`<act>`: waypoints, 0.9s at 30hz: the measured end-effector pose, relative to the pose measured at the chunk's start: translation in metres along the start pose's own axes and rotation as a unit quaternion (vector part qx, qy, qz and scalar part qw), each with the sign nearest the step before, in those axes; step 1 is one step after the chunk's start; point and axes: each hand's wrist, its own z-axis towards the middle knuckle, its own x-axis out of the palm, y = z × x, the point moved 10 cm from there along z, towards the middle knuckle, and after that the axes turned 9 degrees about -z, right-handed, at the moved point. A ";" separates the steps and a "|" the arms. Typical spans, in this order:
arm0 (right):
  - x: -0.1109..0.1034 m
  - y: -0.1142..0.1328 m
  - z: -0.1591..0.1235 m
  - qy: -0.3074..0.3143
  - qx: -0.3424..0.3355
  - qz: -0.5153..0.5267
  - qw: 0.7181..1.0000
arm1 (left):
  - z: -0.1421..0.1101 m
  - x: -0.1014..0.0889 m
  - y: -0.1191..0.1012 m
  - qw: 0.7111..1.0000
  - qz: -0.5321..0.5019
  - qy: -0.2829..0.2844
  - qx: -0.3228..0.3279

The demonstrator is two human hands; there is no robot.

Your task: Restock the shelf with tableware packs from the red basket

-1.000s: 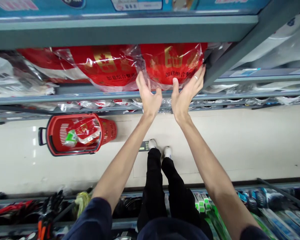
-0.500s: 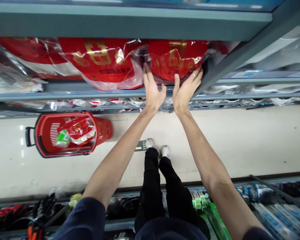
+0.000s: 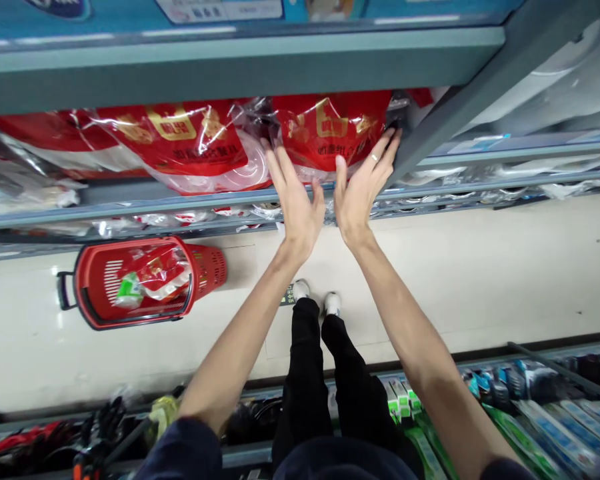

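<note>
On a grey shelf, a red plastic package [image 3: 330,130] with gold print lies between my two hands. My left hand [image 3: 296,200] rests at its left side, fingers stretched out toward the back of the shelf. At the package's right side is my right hand [image 3: 363,183], a ring on one finger, its fingers extended and the thumb at the package's front. Both hands are open, with the palms flanking the package. Left of my left hand sits a matching red package [image 3: 190,143] with clear plastic along its front edge. The fingertips of my left hand are partly hidden between the two packages.
A red shopping basket [image 3: 135,283] holding a red package and a green-and-white item stands on the floor at left. Close above my hands runs the upper shelf's edge [image 3: 230,70]. A grey post [image 3: 445,127] rises right of my right hand. Stocked shelves lie behind me.
The view has shifted slightly, so the shelf contents sit further left and the front packages show more of their print. Both hands stay at the sides of the same package.
</note>
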 end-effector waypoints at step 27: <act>0.043 -0.045 -0.027 0.194 -0.107 0.030 0.975 | 0.016 -0.021 0.022 0.998 0.023 0.046 0.023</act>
